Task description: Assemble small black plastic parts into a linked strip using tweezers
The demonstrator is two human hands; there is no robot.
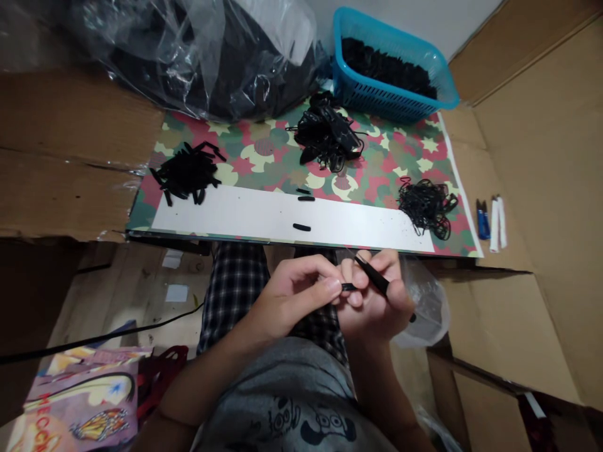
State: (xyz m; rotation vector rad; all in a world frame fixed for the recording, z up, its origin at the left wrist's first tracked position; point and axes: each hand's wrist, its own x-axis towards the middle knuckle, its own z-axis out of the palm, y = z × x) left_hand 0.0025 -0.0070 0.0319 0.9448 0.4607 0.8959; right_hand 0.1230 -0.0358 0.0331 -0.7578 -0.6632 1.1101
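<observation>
Cardboard [527, 188] lay around a bright mat [268, 150]. Just below the mat, the left hand [292, 301] pinched a small black strip [348, 287] tight so it would not slip, and the right hand [377, 307] gripped a black tool [373, 275].

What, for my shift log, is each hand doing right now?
Left hand: closed, fingers pinching a small black strip.
Right hand: closed, gripping a slim black rod.

Red capitals on the butterfly-printed paper sheet [80, 402] at lower left read "MECC" (a fainter line near its top was too blurred to make out).
</observation>
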